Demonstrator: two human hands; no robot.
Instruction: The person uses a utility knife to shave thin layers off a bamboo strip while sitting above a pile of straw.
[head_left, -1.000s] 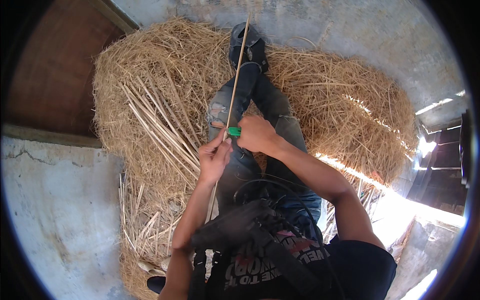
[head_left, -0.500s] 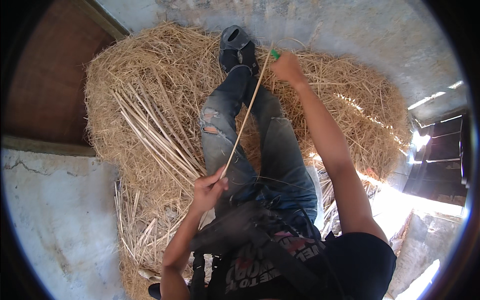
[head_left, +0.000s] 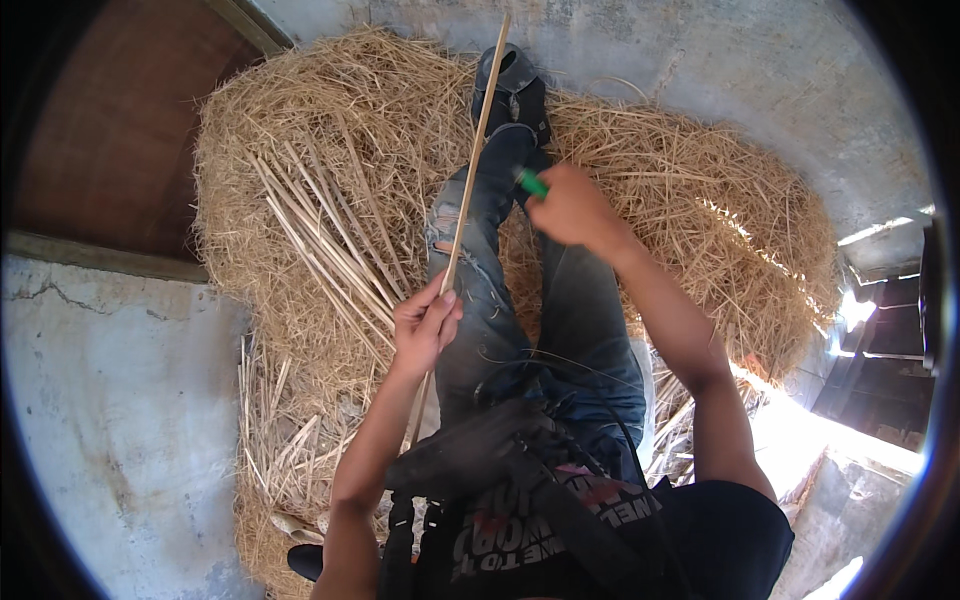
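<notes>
Weathered walls [head_left: 110, 400] are standing around a straw bed [head_left: 720, 190], and sunlight is falling across the bed's lower right edge. Nearest, a black shirt [head_left: 740, 530] is filling the lower edge of the view, with a dark bag [head_left: 470, 445] resting at the waist. Jeans [head_left: 590, 310] are stretching out from there over the middle of the straw, and one knee is showing through a tear.

Toward the bed's lower left edge, loose sticks [head_left: 265, 430] are lying scattered. Just above the left thigh, the left hand [head_left: 428, 325] is gripping a pale strip [head_left: 474, 165], thumb and fingers closing around it. Below that grip the strip is running down beside the forearm; above it, the strip is rising at a slant across the left leg. To the left of the knee, a bundle of sticks [head_left: 320, 240] is fanning toward the bed's upper left corner.

Farther out, the right hand [head_left: 572, 205] is closing around a green tool [head_left: 533, 183], whose blurred end is pointing at the strip, apart from it. Beyond, shoes [head_left: 512, 75] are resting at the bed's far edge, and the strip's upper end is reaching past them.
</notes>
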